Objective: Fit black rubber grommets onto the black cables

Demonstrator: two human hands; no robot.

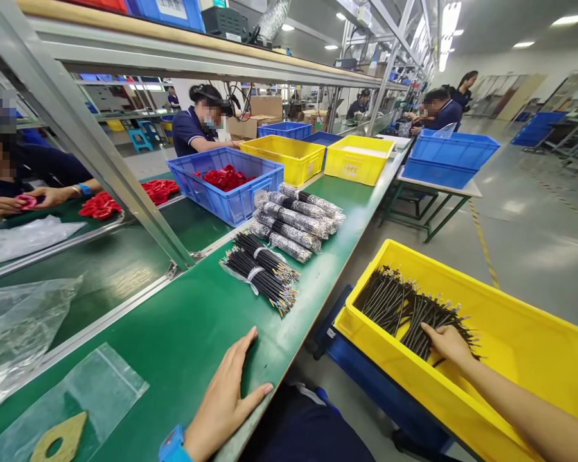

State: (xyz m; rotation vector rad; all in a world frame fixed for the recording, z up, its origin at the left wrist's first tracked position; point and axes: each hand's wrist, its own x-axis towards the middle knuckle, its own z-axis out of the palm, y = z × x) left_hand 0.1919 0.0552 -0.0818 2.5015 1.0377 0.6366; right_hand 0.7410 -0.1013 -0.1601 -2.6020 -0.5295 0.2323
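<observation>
A pile of short black wires (426, 314) lies inside a big yellow bin (534, 321), in the half near the green table. The wires lie in two clumps, side by side. The right hand (449, 345) reaches into the bin and touches the nearer clump. Its thumb lies on the wires, but the other fingers are mostly hidden, so I cannot tell if they are closed around any wires. Something blue (376, 385) is under the bin.

The left hand (226, 394) rests on the edge of the green table (173, 340). Its thumb and fingers are spread apart, and it holds nothing. There is a blue band (174, 444) on that wrist.

Past the left hand, two bunches of black wires (264, 269) lie on the table, tied with clear strips. Just behind them is a stack of shiny wrapped rolls (296, 221). Next comes a blue bin (202, 183) with red things (227, 178) in it, then two more yellow bins.

Near the bottom left is a clear bag (110, 378) with a flat tan piece (72, 438) that has a hole. At the far left, another person holds something small and pink (27, 202).
</observation>
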